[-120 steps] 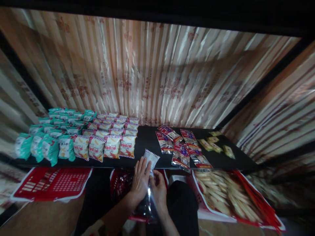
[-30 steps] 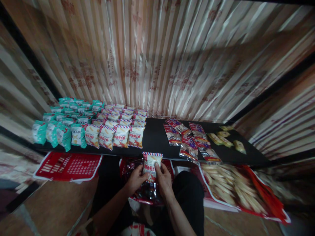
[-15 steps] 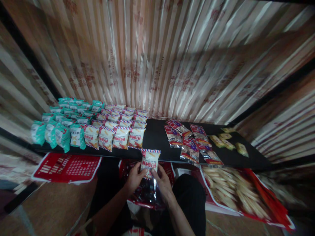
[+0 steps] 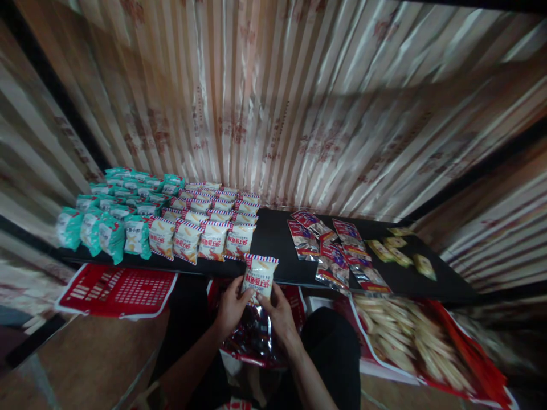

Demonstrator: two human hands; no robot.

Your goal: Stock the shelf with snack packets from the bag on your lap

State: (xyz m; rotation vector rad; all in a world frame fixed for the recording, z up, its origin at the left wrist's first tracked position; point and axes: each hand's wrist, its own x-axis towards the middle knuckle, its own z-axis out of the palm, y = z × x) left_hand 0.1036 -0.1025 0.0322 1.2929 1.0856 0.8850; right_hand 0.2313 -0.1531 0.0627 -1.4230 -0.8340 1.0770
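Observation:
A white snack bag (image 4: 258,278) with a striped top edge and red lettering is held upright between my two hands, just in front of the shelf edge. My left hand (image 4: 232,304) grips its left side, thumb on the front. On the lower right side of the bag, my right hand (image 4: 277,312) is closed the same way. Rows of matching white snack bags (image 4: 213,240) stand on the black shelf (image 4: 273,242) up and to the left. Beneath my hands is a red basket (image 4: 294,296) holding dark shiny packets (image 4: 254,336).
Teal snack bags (image 4: 137,236) fill the shelf's left end. Red-and-purple packets (image 4: 333,262) and small yellow packets (image 4: 424,266) lie on its right part. Below are a red basket (image 4: 141,293) at left and another with long pale packs (image 4: 397,330) at right. A striped curtain (image 4: 265,102) hangs behind.
The held bag has tilted slightly and risen a little, with both hands still on it. My view has shifted slightly, and the shelf goods look unchanged.

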